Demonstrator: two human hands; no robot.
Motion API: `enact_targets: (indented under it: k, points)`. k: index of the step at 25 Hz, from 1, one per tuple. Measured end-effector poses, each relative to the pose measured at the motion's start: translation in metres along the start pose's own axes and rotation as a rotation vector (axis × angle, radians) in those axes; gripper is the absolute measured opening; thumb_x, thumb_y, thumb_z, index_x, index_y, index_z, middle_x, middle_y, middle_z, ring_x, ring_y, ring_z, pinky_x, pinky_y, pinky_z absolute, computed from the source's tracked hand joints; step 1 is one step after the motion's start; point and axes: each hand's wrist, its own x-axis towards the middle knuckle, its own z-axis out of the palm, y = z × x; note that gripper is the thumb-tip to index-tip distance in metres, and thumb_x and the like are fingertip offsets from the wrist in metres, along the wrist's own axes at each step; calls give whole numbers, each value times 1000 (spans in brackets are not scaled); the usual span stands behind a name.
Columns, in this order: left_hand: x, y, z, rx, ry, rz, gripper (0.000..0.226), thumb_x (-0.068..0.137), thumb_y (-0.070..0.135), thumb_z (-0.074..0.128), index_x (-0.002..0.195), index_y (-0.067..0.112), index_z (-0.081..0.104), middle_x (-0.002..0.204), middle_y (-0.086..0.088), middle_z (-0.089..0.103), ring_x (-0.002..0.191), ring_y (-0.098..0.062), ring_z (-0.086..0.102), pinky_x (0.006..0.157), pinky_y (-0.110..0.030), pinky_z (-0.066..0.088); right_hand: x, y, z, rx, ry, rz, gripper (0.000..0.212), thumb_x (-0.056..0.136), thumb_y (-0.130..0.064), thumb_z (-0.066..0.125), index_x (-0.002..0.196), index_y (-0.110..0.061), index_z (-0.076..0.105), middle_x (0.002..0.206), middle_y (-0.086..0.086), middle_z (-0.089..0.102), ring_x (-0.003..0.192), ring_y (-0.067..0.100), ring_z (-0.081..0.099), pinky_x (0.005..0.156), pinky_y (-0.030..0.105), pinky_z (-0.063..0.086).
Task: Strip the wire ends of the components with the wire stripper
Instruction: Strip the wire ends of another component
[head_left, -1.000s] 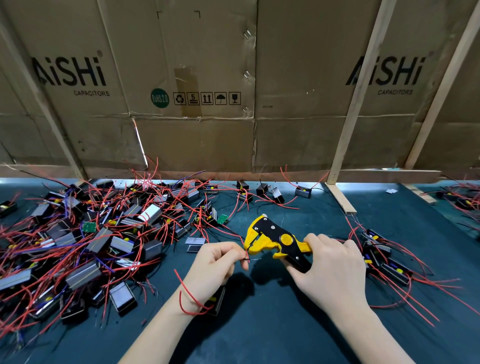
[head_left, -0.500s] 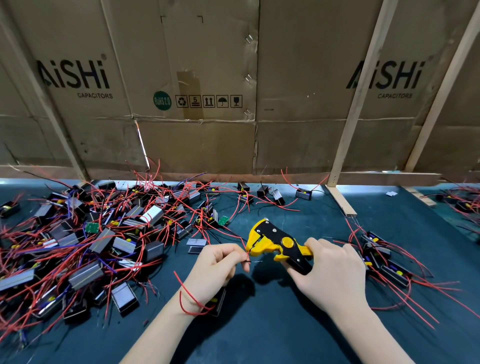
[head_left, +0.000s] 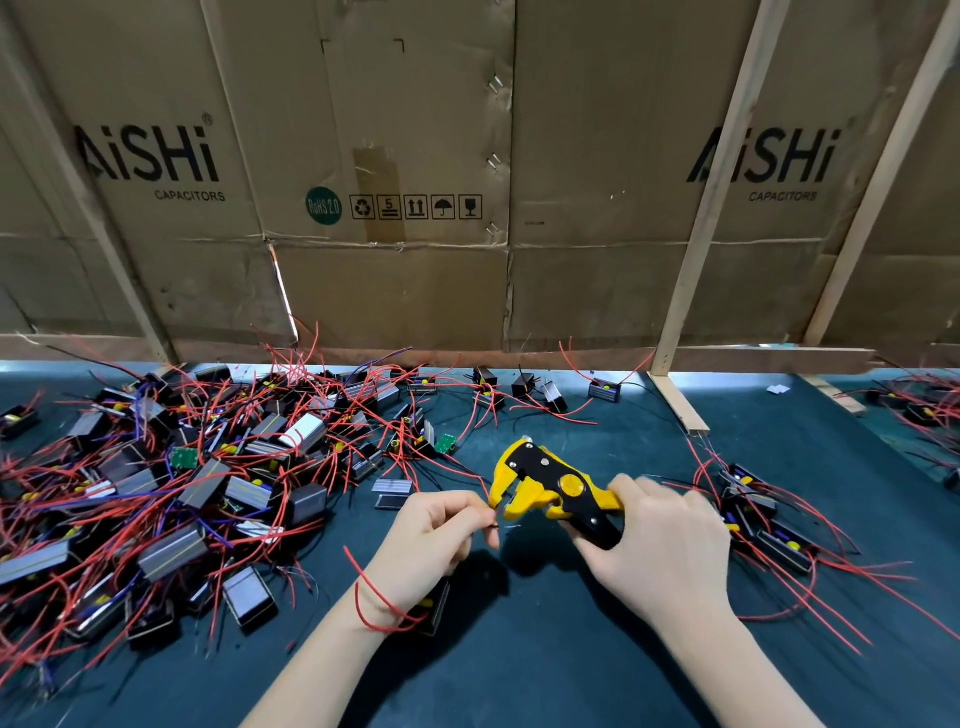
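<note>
The left hand is closed in a pinch on a thin dark wire end, whose tip projects toward 3 o'clock; a red wire loops around the wrist, and the component it belongs to sits partly hidden under the palm, at 6 o'clock from the fingers. The right hand is wrapped around the handles of the yellow-and-black wire stripper, whose head points to 9 o'clock; the jaws stand slightly parted, just beside the wire tip and apparently not yet on it. The unprocessed pile lies at 9 o'clock on the dark green mat; a smaller group of components lies at 3 o'clock. Handling judgement: the wire is light and limp, so it should be pinched close to its tip, as here, to keep it straight on entry. The component body is small and light and will drag if the wire is pulled; restrain it with the palm. The conductor strands are probably fine and easily nicked; squeeze the handles steadily.
</note>
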Motion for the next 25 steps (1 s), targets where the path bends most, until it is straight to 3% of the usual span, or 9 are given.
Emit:
enact_targets:
  k: [3,7,11,13,14,16,19,21,25]
  points:
    - [-1,1,-1,5,-8,33,27,83,28,60,62,11,63,43,11,35,41,-3,27,44,-12,25,0,4,4,-6,45,31,57,63,-64,69,84,-12,66,70,2,59,67,31,59,65,39,40]
    - [-2,-2,-16,322,16,122,37,78,49,70,66,14,64,57,9,48,57,-5,41,59,-20,34,4,10,0,49,27,150,60,70,-72,47,82,-15,63,70,0,58,70,31,59,67,39,38]
    - [-4,-4,-28,625,18,64,35,90,28,68,57,20,60,48,9,54,43,-2,45,49,-18,38,10,17,-12,166,50,258,49,74,-67,63,76,-18,59,68,-1,57,73,33,61,69,41,43]
    - [-6,-1,-13,397,22,9,27,95,22,61,69,16,65,53,6,58,45,-5,56,48,-21,46,13,18,-20,269,88,317,42,72,-59,73,77,-19,60,68,-2,57,72,33,61,69,43,47]
    - [-7,2,-4,182,-26,6,16,97,18,58,85,19,69,66,5,66,59,-8,67,55,-24,53,15,17,-25,324,111,346,40,71,-56,74,77,-20,60,68,-4,56,71,31,60,69,44,48]
    - [-7,5,12,-149,-217,31,39,100,12,52,132,33,52,115,2,70,107,-15,68,86,-28,56,17,18,-32,416,158,396,36,70,-54,73,75,-21,59,68,-6,56,67,28,57,69,45,49]
    - [-7,5,12,-121,-276,126,61,96,12,52,148,33,27,140,7,57,123,-19,59,99,-27,47,20,24,-37,526,191,467,33,72,-53,73,76,-22,59,68,-4,59,66,23,56,67,38,45]
    - [-9,12,-1,5,10,276,49,92,13,55,138,25,44,124,3,68,111,-20,66,96,-28,48,20,28,-39,633,179,468,32,74,-51,75,75,-24,58,64,-6,58,64,14,54,64,30,41]
    - [-18,24,-60,511,913,502,20,87,10,53,104,17,60,91,3,66,84,-19,62,80,-39,48,19,22,-41,983,44,393,33,70,-56,68,76,-24,63,63,-8,60,61,9,50,60,13,37]
